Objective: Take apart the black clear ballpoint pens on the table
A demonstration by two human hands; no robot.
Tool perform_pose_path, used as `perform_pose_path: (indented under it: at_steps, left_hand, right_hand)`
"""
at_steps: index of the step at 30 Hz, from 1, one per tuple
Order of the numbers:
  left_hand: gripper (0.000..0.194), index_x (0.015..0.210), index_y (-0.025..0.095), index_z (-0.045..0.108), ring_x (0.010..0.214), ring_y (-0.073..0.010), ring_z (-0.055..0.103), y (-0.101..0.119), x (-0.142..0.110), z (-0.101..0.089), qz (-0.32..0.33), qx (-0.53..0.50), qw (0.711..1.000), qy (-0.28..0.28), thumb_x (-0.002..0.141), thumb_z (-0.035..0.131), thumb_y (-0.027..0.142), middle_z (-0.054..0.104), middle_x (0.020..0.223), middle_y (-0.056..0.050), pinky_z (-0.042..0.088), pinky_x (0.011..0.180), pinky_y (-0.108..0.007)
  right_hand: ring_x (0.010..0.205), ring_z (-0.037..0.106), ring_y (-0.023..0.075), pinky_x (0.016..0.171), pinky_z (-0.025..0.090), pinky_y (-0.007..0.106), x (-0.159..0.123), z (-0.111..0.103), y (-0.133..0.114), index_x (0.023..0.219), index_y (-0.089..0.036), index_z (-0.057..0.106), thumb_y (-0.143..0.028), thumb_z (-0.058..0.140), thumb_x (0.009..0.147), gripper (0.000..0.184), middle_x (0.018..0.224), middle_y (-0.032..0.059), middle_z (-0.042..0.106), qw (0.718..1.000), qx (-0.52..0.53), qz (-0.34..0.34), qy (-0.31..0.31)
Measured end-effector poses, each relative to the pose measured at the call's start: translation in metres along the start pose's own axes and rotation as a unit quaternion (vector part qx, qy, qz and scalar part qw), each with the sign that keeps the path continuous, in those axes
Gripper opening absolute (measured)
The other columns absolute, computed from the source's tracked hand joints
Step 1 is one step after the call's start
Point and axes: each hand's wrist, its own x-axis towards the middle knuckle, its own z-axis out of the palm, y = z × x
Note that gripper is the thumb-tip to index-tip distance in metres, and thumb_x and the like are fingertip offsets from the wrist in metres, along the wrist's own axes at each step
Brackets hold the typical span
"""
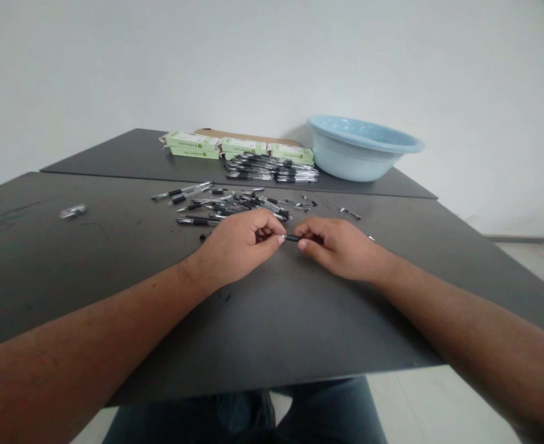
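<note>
Between my two hands lies a pen (292,238) with a black grip, held level just above the dark tabletop. My left hand (248,239) pinches its left end between thumb and fingers. The right end sits in the closed fingers of my right hand (334,243). Much of the pen is hidden by the fingers. Just beyond my left hand is a loose heap of pens and pen parts (248,202), some with black grips and clear barrels.
Farther back, a neat stack of pens (263,165) lies before green and white boxes (193,145). A light blue basin (359,157) stands at the back right. Small clear pieces (73,211) lie at the left, and another small part (350,213) at the right.
</note>
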Motion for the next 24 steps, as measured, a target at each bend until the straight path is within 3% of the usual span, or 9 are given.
perform_pose_path:
  at_steps: [3, 7, 11, 15, 21, 24]
  left_hand:
    - [0.006, 0.089, 0.02, 0.072, 0.069, -0.011, 0.066, 0.0001, -0.0001, -0.0001, 0.001, 0.0, 1.0, 0.0, 0.087, 0.067, 0.017, 0.073, 0.078, 0.004, 0.05, 0.067, -0.022]
    - [0.007, 0.089, 0.02, 0.072, 0.071, -0.0111, 0.067, 0.0, -0.0001, 0.0003, -0.002, -0.003, 1.0, 0.003, 0.087, 0.067, 0.016, 0.073, 0.078, 0.004, 0.05, 0.067, -0.022]
    - [0.005, 0.09, 0.02, 0.072, 0.071, -0.0109, 0.067, -0.0009, 0.0, 0.0004, 0.0, -0.005, 1.0, -0.001, 0.087, 0.067, 0.018, 0.073, 0.079, 0.004, 0.05, 0.067, -0.022]
    - [0.006, 0.09, 0.02, 0.072, 0.07, -0.0117, 0.067, 0.0, 0.0003, -0.0003, -0.004, -0.001, 1.0, -0.008, 0.087, 0.067, 0.019, 0.073, 0.079, 0.004, 0.05, 0.067, -0.023]
    - [0.006, 0.088, 0.02, 0.07, 0.071, -0.0134, 0.067, 0.0005, -0.0001, 0.0006, -0.012, -0.01, 1.0, -0.019, 0.087, 0.064, 0.02, 0.073, 0.079, 0.002, 0.052, 0.069, -0.025]
    - [0.012, 0.1, 0.02, 0.066, 0.075, -0.014, 0.068, -0.0039, -0.0013, 0.0031, -0.009, -0.044, 0.999, -0.024, 0.088, 0.064, 0.021, 0.073, 0.084, 0.0, 0.053, 0.072, -0.026]
  right_hand:
    - [0.076, 0.065, 0.0164, 0.069, 0.044, 0.027, -0.0001, -0.0003, 0.0003, 0.102, -0.02, 0.064, -0.027, 0.062, 0.095, 0.011, 0.086, 0.0016, 0.072, 1.0, -0.008, 0.005, 0.008]
    - [0.079, 0.067, 0.0167, 0.074, 0.045, 0.028, 0.0002, -0.0009, 0.0009, 0.103, -0.02, 0.066, -0.026, 0.051, 0.101, 0.016, 0.086, 0.0023, 0.073, 1.0, 0.001, -0.019, -0.017]
    - [0.076, 0.066, 0.0162, 0.069, 0.044, 0.026, -0.0001, -0.0016, 0.0013, 0.104, -0.02, 0.065, -0.029, 0.062, 0.095, 0.012, 0.087, 0.0015, 0.073, 1.0, 0.004, 0.008, 0.012]
    - [0.079, 0.067, 0.0167, 0.074, 0.045, 0.028, -0.0003, -0.003, 0.0012, 0.101, -0.02, 0.066, -0.028, 0.052, 0.101, 0.016, 0.085, 0.0021, 0.073, 1.0, 0.004, -0.016, -0.019]
    - [0.077, 0.065, 0.017, 0.071, 0.043, 0.027, 0.0006, 0.0004, -0.0002, 0.104, -0.021, 0.065, -0.029, 0.056, 0.099, 0.013, 0.087, 0.0024, 0.073, 1.0, -0.001, -0.009, -0.027]
    - [0.079, 0.066, 0.0181, 0.073, 0.044, 0.028, 0.0012, -0.0041, 0.0036, 0.104, -0.02, 0.064, -0.029, 0.051, 0.101, 0.016, 0.089, 0.0037, 0.073, 0.999, -0.005, -0.017, -0.044]
